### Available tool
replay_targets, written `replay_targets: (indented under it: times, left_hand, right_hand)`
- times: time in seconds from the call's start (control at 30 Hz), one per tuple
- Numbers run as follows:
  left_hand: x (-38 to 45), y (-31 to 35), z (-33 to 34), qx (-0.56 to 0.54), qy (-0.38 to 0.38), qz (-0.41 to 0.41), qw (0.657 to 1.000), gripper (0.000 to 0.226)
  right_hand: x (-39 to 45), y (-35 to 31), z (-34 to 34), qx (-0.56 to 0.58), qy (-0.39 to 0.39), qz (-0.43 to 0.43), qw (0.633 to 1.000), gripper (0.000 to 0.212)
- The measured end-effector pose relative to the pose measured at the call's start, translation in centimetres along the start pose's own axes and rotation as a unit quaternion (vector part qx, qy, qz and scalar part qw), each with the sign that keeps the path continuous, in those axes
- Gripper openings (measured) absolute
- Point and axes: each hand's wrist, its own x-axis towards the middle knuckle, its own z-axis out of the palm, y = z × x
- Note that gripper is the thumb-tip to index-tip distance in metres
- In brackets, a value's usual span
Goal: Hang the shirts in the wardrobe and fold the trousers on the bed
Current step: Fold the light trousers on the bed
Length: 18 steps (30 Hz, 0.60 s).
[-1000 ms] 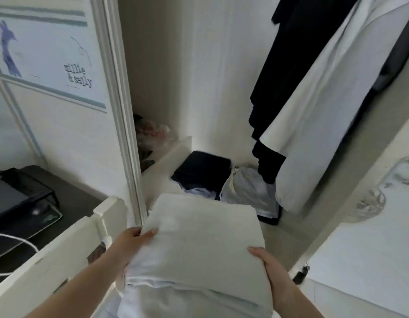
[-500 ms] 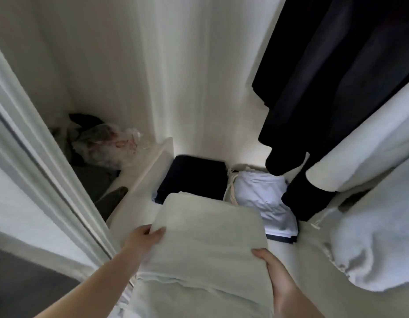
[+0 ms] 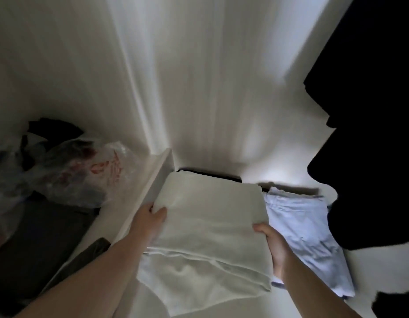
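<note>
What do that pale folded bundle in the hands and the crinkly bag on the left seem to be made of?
The folded bundle looks like soft woven cloth, perhaps cotton: matte, with limp layered edges. The bag looks like thin clear plastic: glossy crinkles, and dark contents show through.

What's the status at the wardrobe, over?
Left hand and right hand both grip the folded pale trousers. Held low over the dark folded pile. Light blue folded garment alongside, hanging dark clothes close right.
</note>
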Motion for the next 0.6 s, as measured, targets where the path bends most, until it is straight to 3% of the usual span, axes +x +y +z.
replay_targets:
  times: [0.2,0.3,0.4,0.43,0.53,0.6]
  left_hand:
    - [9.3,1.2,2.9,0.069,0.025,0.054,0.996,0.04]
    - [12.0,0.5,5.0,0.166,0.009,0.031,0.986,0.057]
    - [13.1,-0.4,7.1,0.214,-0.007,0.081,0.973,0.062]
    - [13.5,-0.8,7.9,0.23,0.0,0.117,0.966,0.063]
    - [14.4,-1.0,9.3,0.3,0.024,0.225,0.927,0.071]
    - [15.6,-1.0,10.1,0.342,0.023,0.249,0.906,0.077]
  right_hand:
    - [8.7,-3.0,1.1,-0.025,0.025,-0.035,0.999,0.032]
    - [12.7,-3.1,1.0,-0.179,0.11,-0.078,0.975,0.033]
    - [14.8,-3.0,0.9,-0.385,0.214,-0.166,0.882,0.043]
    - [15.6,-3.0,1.0,-0.448,0.228,-0.208,0.839,0.051]
    - [17.0,-3.0,2.1,-0.635,0.245,-0.311,0.663,0.072]
    - [18.7,-2.6,2.7,-0.697,0.23,-0.317,0.601,0.072]
